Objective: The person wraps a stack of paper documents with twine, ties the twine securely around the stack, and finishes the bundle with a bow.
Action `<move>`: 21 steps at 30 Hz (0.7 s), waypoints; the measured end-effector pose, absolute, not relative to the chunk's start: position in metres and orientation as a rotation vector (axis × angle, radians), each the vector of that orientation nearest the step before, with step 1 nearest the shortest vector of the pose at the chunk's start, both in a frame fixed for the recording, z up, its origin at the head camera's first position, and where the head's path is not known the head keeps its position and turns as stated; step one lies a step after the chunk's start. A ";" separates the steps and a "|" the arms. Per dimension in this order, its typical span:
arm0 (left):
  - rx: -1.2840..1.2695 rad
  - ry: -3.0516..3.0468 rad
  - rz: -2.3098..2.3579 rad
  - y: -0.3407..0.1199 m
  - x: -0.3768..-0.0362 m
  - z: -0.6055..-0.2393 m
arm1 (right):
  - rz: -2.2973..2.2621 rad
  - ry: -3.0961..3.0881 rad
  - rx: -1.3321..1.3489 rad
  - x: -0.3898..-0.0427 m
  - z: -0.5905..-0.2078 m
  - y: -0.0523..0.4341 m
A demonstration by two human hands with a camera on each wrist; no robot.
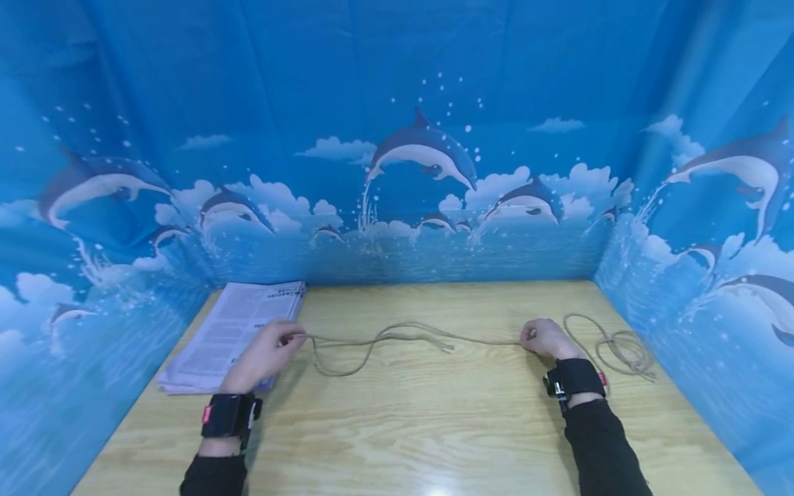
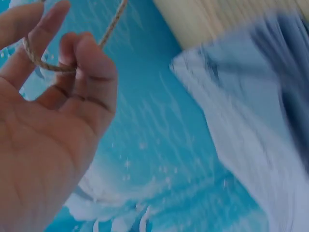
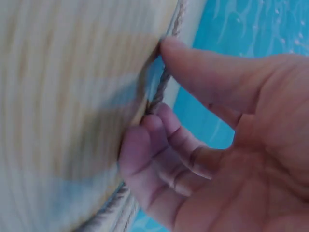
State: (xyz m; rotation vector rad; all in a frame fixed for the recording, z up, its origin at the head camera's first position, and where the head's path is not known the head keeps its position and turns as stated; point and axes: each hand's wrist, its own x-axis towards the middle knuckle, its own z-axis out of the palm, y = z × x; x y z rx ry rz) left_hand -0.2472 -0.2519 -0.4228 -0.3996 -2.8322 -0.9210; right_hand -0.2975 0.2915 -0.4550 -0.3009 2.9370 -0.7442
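Observation:
A thin tan rope [image 1: 471, 339] runs across the tabletop between the two hands. My left hand [image 1: 269, 350], on the left beside the newspapers, holds one part of it; in the left wrist view curled fingers grip the rope [image 2: 46, 66], which loops across them. From there a slack bend hangs toward the table's front, and a loose end lies mid-table. On the right, my right hand [image 1: 547, 337] has the rope [image 3: 163, 87] between thumb and curled fingers, close over the wood. Past that hand, the remaining rope lies in a loose coil [image 1: 648, 359].
A stack of newspapers [image 1: 217, 337] lies at the left side of the wooden table [image 1: 422, 427]. Blue dolphin-print curtains [image 1: 397, 255] enclose the table at the back and both sides. Each wrist wears a black strap with a camera.

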 end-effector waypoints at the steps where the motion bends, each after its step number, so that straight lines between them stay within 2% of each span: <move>1: -0.378 -2.829 -0.903 -0.256 -0.246 -0.421 | -0.737 2.936 -0.293 -0.297 -0.454 0.295; 9: -0.126 -2.868 -0.742 -0.296 -0.232 -0.405 | -0.772 2.883 -0.129 -0.289 -0.442 0.323; 15: 0.085 -2.883 -0.675 -0.333 -0.218 -0.400 | -0.826 2.856 -0.183 -0.287 -0.438 0.330; 21: 0.406 -2.986 -0.850 -0.379 -0.198 -0.400 | -0.842 2.804 -0.228 -0.288 -0.435 0.330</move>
